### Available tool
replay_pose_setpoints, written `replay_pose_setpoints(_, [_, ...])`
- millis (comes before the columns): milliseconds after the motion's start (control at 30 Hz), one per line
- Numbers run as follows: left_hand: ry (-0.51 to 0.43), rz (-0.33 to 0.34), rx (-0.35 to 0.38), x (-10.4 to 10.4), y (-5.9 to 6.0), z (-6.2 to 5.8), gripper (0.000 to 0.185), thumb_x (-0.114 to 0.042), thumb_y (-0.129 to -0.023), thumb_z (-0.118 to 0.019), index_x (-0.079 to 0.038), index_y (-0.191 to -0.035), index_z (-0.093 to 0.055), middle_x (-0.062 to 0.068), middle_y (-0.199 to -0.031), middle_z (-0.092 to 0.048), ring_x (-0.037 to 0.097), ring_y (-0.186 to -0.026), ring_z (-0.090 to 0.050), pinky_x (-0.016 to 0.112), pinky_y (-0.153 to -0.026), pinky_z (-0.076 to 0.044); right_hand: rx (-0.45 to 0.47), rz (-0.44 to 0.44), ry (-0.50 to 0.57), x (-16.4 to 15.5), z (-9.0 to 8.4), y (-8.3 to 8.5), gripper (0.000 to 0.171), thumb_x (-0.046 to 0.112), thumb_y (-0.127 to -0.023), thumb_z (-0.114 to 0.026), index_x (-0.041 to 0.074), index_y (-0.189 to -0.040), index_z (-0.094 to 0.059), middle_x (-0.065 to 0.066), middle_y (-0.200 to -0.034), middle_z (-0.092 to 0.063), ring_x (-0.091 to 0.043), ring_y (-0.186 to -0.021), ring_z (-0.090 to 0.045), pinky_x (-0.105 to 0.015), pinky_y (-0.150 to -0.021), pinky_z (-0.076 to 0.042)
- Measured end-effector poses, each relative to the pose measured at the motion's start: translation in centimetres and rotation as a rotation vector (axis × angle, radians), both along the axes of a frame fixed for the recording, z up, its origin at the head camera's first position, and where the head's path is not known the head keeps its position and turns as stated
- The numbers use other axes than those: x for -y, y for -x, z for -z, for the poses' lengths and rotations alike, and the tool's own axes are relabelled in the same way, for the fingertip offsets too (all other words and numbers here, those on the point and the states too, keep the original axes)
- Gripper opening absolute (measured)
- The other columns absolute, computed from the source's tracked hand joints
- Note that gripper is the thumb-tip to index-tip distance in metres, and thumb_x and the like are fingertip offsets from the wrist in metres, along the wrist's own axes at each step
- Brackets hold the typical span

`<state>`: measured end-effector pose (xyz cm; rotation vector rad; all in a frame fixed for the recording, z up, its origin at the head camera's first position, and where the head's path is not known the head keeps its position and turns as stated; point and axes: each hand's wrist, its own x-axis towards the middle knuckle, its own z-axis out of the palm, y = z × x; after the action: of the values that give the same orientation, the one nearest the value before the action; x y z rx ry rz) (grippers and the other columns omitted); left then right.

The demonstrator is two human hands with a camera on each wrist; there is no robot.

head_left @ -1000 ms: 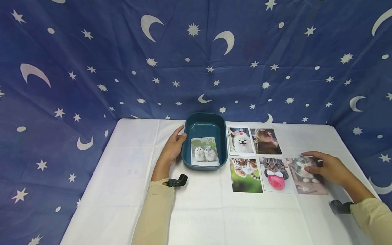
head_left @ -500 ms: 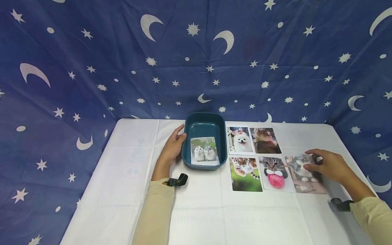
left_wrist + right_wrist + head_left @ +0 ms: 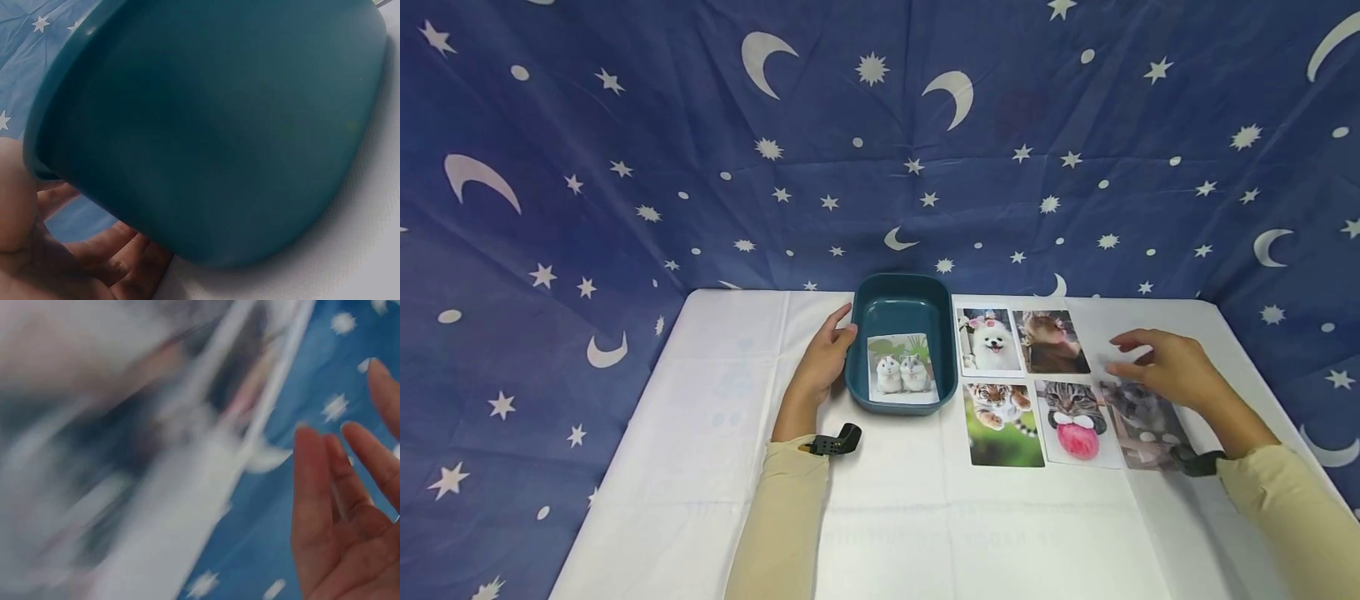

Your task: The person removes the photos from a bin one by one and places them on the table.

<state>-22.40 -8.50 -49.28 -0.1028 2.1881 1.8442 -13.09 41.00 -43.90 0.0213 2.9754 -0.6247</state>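
- Photos are being sorted off the counter (image 3: 880, 533), one card at a time by the look of it; a hamster photo (image 3: 901, 370) already lies inside the teal tray (image 3: 859, 321).
- Left hand (image 3: 824, 358) rests against the tray's left wall, fingers relaxed and fairly straight, steadying rather than clutching; the left wrist view shows only the tray wall (image 3: 212, 125) and fingers beneath it.
- Right hand (image 3: 1165, 367) hovers well right of the tray, above the grey cat photo (image 3: 1142, 421), its grip loosely spread and holding nothing.
- My read: this is the pick-up step, with no card secured yet.
- Next move calls for getting a fingertip under a flat card's edge, then carrying it left to the tray.
- Other cards right of the tray: white dog photo (image 3: 990, 340), brown animal photo (image 3: 1049, 342), tiger photo (image 3: 1002, 424), cat-with-red-ball photo (image 3: 1072, 419).
- Hard to read: the right wrist view is smeared with blur, showing only fingers (image 3: 325, 506); the grey cat photo's upper edge hides behind the hand.
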Motion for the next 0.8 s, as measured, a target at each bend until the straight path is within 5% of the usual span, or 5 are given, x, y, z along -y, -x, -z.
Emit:
replay_pose_setpoints(200, [-0.012, -0.006, -0.002, 0.3, 0.0, 0.0, 0.049, -0.037, -0.108, -0.05, -0.039, -0.156, -0.04, 0.012, -0.138, -0.058, 0.031, -0.126, -0.057, 0.051, -0.113, -0.04, 0.01, -0.152, 0.226, 8.3, -3.3, 5.1, 0.052, 0.045, -0.09, -0.077, 0.011, -0.129, -0.068, -0.017, -0.123, -0.069, -0.03, -0.1, -0.07, -0.036, -0.072, -0.059])
replay_pose_setpoints(433, [-0.008, -0.003, -0.011, 0.2, 0.0, 0.0, 0.048, -0.037, -0.107, -0.051, -0.038, -0.155, -0.041, 0.013, -0.137, -0.059, 0.03, -0.124, -0.058, 0.05, -0.112, -0.04, 0.038, -0.361, 0.322, 18.0, -4.7, 10.6, 0.045, 0.045, -0.09, -0.078, 0.015, -0.123, -0.073, -0.006, -0.118, -0.072, -0.023, -0.103, -0.066, -0.04, -0.084, -0.054])
replay_pose_setpoints(633, [-0.021, 0.001, -0.021, 0.2, 0.1, 0.1, 0.049, -0.036, -0.107, -0.052, -0.037, -0.155, -0.042, 0.013, -0.137, -0.06, 0.031, -0.128, -0.056, 0.051, -0.114, -0.039, 0.117, -0.507, 0.369, 24.7, -3.7, 14.0, 0.038, 0.037, -0.088, -0.082, 0.013, -0.117, -0.075, -0.012, -0.123, -0.071, -0.023, -0.106, -0.067, -0.043, -0.095, -0.054])
replay_pose_setpoints(800, [-0.031, 0.015, -0.023, 0.4, 0.2, 0.0, 0.051, -0.036, -0.107, -0.052, -0.033, -0.157, -0.04, 0.014, -0.138, -0.059, 0.031, -0.129, -0.056, 0.05, -0.113, -0.04, 0.224, -0.522, 0.298, 27.7, -1.7, 15.7, 0.041, 0.036, -0.086, -0.083, 0.012, -0.118, -0.076, -0.006, -0.121, -0.072, -0.025, -0.114, -0.065, -0.043, -0.099, -0.053])
